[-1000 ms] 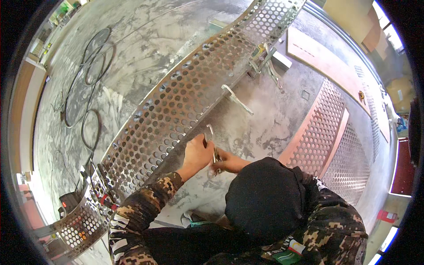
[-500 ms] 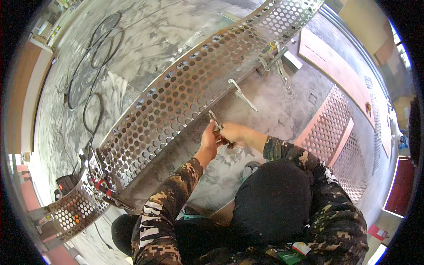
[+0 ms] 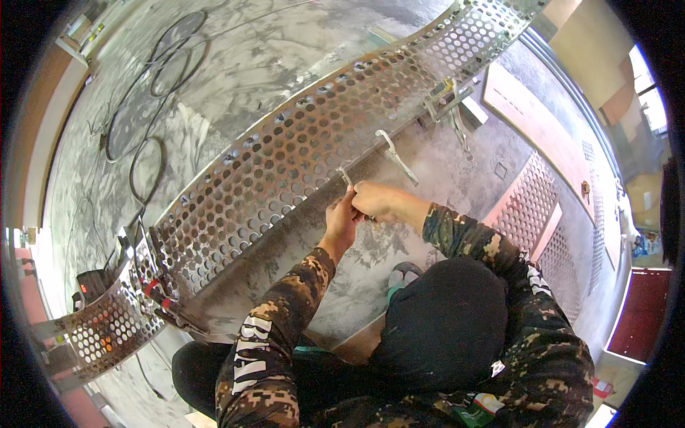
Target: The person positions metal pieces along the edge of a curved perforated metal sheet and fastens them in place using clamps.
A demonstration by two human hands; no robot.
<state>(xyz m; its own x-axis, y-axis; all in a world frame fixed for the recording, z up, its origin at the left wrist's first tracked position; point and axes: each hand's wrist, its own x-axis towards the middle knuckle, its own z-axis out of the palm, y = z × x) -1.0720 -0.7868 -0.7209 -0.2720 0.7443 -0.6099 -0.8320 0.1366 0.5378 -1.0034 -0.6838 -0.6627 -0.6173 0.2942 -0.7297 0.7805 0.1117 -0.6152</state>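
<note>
Both my hands are closed round metal locking pliers, whose jaws stick out beyond my fingers at the near edge of a long perforated metal panel. My left hand grips from the left and below; my right hand wraps over from the right, against the left. Most of the pliers are hidden by my fingers. I cannot tell whether the jaws touch the panel edge. Just right of them, a metal locking clamp sits on the same edge. Further along it are more clamps.
Looped black cable lies on the dusty floor at the left. Clamps with red parts hold the panel's left end. More perforated sheets and a pale flat board lie at the right. A shoe shows beside my knee.
My hands have come together, and the right hand has moved left over the pliers, covering more of them. The pliers' jaws sit closer to the panel edge. The view has shifted slightly.
</note>
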